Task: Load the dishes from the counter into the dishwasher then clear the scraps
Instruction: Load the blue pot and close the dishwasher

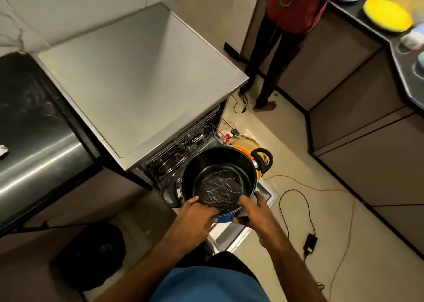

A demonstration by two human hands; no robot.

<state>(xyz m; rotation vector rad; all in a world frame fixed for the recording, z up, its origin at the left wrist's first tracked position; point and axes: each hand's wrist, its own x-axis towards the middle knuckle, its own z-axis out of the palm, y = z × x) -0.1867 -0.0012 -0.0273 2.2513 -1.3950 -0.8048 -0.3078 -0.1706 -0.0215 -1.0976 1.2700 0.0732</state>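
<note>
Dishes in hand: large black round pot (pixel 218 161) with a smaller scratched black pan (pixel 218 187) nested inside. Found carried as one stack, presumably to save a trip from the counter. Held low before the open grey steel dishwasher (pixel 137 72), just in front of its wire racks (pixel 183 150), not yet set down. Left hand (pixel 197 216) found clamped on the pot's near rim, thumb over the edge. Right hand (pixel 254 212) clamped likewise, thumb inside. Judged a two-handed grip, for weight and to keep the inner pan from sliding. Noted a blue outer wall at the near edge; could not tell which vessel. Noted an orange-rimmed dish (pixel 243 148) just behind. Observed a yellow round plate (pixel 387 15), blurred, on the dark counter (pixel 403 77), well apart, unloaded.
</note>
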